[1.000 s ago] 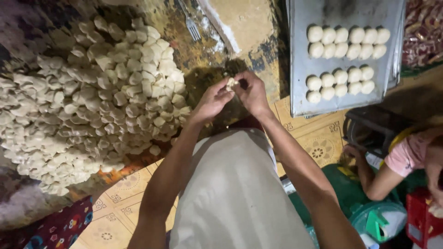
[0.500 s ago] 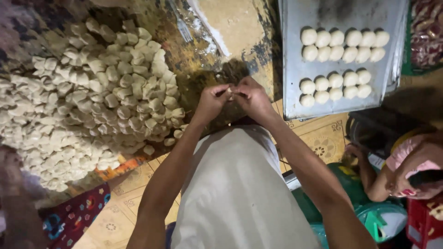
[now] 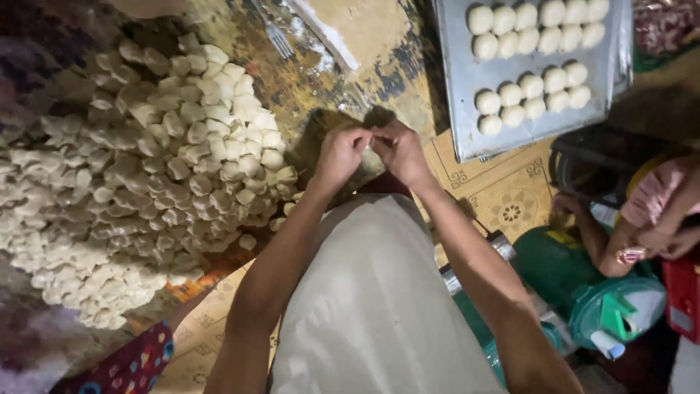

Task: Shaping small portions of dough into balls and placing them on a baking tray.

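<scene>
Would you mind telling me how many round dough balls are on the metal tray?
22 dough balls on the tray: 12 in two rows of six at its far end, 10 in two rows of five nearer the person. The picture's top edge may hide more.

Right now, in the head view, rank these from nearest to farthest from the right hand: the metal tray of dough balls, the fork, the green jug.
From the right hand:
1. Metal tray of dough balls, just to its right.
2. Fork, up and left on the worktop.
3. Green jug, lower right on the floor.
</scene>
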